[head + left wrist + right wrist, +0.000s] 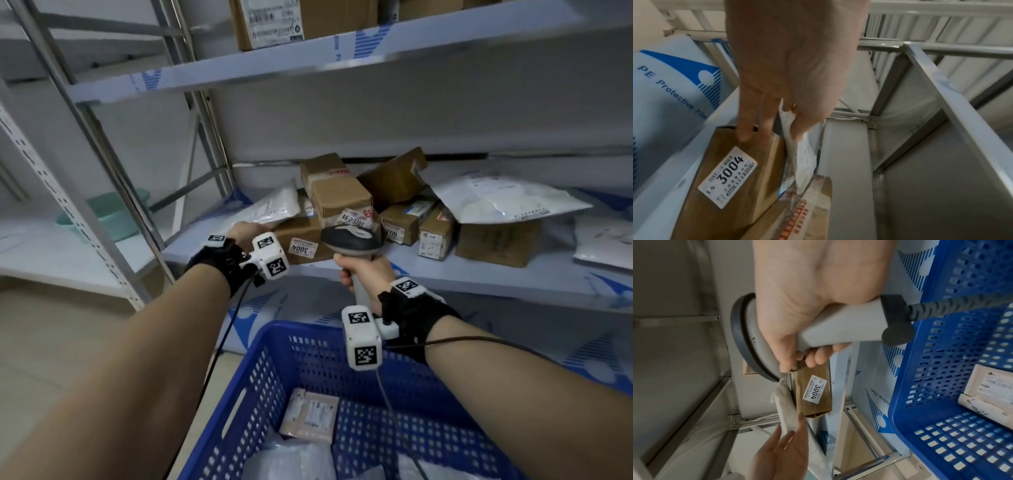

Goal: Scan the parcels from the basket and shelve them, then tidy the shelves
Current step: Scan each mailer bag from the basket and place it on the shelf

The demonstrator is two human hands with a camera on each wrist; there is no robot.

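Observation:
On the middle shelf (479,270) my left hand (245,229) (772,129) pinches the edge of a white poly mailer (274,209) (803,155) between thumb and straight fingers. The mailer leans on a brown box labelled 3004 (301,245) (735,170), which my fingertips touch. My right hand (363,270) (807,356) grips the grey barcode scanner (349,238) (754,337), its head just in front of the boxes. Below me stands the blue basket (274,359) (941,353), holding a flat beige parcel (310,416) and clear-wrapped bags.
Several cardboard boxes (342,195) are piled untidily on the same shelf, with a large white mailer (503,202) on a box to the right. Another carton (270,20) sits on the upper shelf. A green basin (113,219) lies behind the slotted upright (78,205) on the left.

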